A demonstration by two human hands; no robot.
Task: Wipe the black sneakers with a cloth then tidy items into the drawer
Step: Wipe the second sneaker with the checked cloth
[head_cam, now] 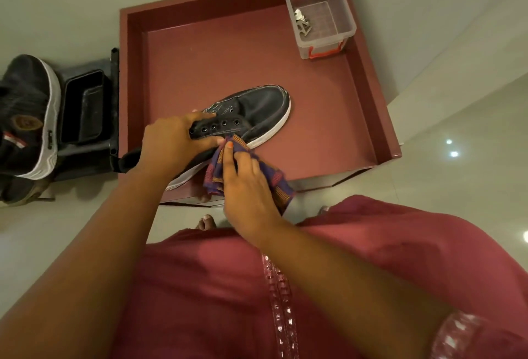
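left hand (168, 141) grip clamps sneaker (251, 118) collar | right hand (245, 184) grip presses cloth (223, 164) against its side

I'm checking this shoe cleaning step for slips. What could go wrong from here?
The left hand grips the sneaker only at its eyelet flap, so hard rubbing with the cloth might twist it loose. It hangs over the drawer, so dirt may fall inside.
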